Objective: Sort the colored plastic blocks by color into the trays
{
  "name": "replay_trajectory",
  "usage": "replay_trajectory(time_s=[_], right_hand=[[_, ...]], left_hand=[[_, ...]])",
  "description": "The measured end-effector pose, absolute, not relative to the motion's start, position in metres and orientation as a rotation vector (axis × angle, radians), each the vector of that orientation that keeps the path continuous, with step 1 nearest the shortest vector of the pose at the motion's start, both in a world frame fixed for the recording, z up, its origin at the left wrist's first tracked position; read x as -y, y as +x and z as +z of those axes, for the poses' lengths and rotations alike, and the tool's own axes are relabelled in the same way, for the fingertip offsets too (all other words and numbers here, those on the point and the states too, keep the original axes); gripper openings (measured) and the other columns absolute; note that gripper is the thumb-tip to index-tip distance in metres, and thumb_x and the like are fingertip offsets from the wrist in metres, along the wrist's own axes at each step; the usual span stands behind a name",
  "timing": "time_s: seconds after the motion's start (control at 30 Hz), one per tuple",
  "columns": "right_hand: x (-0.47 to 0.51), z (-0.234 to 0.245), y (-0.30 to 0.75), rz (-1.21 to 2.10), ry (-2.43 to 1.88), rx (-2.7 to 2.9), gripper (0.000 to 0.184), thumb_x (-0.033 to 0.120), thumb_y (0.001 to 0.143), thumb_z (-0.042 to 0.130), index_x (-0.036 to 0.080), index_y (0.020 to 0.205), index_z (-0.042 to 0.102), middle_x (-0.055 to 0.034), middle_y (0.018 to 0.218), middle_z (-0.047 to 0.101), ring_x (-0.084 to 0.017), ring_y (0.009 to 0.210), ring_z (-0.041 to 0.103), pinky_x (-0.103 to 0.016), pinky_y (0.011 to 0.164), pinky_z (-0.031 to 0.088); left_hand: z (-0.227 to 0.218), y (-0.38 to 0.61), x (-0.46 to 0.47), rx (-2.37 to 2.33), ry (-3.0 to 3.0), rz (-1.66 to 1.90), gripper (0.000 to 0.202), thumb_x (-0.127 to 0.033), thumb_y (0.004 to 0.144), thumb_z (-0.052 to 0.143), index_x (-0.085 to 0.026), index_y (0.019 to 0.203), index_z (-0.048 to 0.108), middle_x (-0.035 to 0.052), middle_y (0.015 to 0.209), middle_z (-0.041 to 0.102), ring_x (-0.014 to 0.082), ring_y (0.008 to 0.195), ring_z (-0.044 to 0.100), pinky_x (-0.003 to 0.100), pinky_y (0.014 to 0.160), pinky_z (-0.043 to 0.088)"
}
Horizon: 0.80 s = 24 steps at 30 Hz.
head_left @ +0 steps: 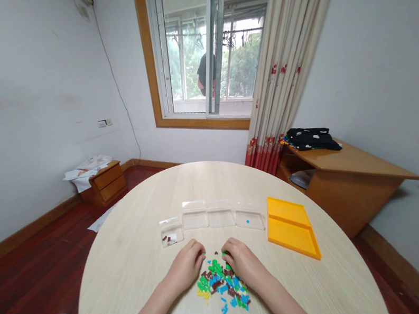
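Observation:
A heap of small coloured plastic pieces (220, 284), green, blue, brown and yellow, lies on the round pale wooden table (137, 255) just in front of me. My left hand (185, 265) rests at the heap's far left edge, fingers curled into a pinch with a green piece at the fingertips. My right hand (243, 261) sits at the heap's far right edge, fingers curled over a green piece. Behind the hands stand several small clear trays: one (171, 231) holds a few brown pieces, one (249, 217) holds a single blue piece.
An orange two-part tray (291, 226) lies to the right of the clear trays. A wooden desk (347, 166) with dark clothing stands right of the table, by a curtain (283, 69). A low cabinet (107, 182) stands against the left wall. A figure is outside the window (205, 72).

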State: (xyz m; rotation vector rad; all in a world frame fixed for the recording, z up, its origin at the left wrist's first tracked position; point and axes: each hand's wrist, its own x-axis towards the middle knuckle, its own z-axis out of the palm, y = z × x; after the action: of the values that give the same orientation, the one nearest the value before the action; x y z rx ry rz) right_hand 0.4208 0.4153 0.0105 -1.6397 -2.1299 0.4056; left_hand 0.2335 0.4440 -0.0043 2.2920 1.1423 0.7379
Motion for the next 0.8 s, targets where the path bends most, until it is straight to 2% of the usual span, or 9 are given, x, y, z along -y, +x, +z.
replay_trajectory(time_s=[0.4, 0.8], right_hand=[[-0.412, 0.007, 0.419, 0.24, -1.7, 2.207, 0.019, 0.003, 0.079, 0.042, 0.016, 0.084, 0.055, -0.0088, 0.086, 0.057, -0.02, 0.084, 0.053, -0.027, 0.075, 0.039], [-0.419, 0.002, 0.418, 0.254, -1.712, 2.163, 0.025, -0.003, 0.076, 0.04, 0.015, 0.083, 0.055, -0.0091, 0.087, 0.056, -0.02, 0.084, 0.053, -0.028, 0.074, 0.04]], left_hand=[[-0.005, 0.236, -0.447, -1.208, 2.263, 0.791, 0.01, -0.019, 0.081, 0.041, -0.019, 0.078, 0.05, 0.0046, 0.08, 0.056, 0.0168, 0.076, 0.051, 0.029, 0.069, 0.04], [0.02, 0.255, -0.505, -1.656, 2.4, 0.655, 0.021, -0.007, 0.081, 0.033, -0.015, 0.086, 0.051, 0.0106, 0.093, 0.056, 0.0188, 0.084, 0.054, 0.029, 0.073, 0.037]])
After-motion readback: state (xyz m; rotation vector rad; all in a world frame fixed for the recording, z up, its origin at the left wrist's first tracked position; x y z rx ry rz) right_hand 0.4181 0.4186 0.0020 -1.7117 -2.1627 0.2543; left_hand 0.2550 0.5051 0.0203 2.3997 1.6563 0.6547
